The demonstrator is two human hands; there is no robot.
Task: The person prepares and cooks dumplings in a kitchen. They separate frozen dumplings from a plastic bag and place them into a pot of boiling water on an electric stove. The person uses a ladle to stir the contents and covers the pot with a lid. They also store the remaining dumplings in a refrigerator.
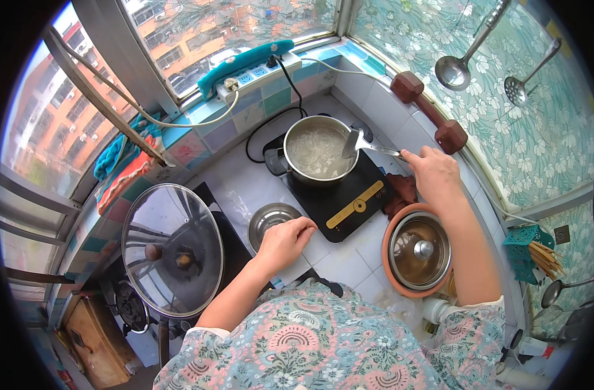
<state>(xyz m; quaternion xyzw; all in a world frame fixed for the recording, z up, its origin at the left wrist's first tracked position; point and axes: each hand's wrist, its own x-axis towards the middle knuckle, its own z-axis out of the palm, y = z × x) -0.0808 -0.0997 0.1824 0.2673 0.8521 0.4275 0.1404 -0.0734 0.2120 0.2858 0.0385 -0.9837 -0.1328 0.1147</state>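
My right hand (435, 174) is closed around the handle end of a metal spoon (375, 149). The spoon's head dips into a steel pot (288, 153) of cloudy, bubbling liquid, at the pot's right side. That pot sits on a black induction cooker (339, 214) with a gold control strip. My left hand (285, 246) hovers in front of the cooker with curled fingers drawn together, and nothing shows in them. Just behind it is a small steel bowl (257, 225), partly hidden by the hand.
A large pan with a glass lid (173, 286) stands at left. Near my right forearm is a lidded clay-coloured pot (389, 260). Behind the cooker are a power strip (261, 76) with cords and a brown dumbbell (429, 112) on the ledge. A ladle (453, 71) hangs at right.
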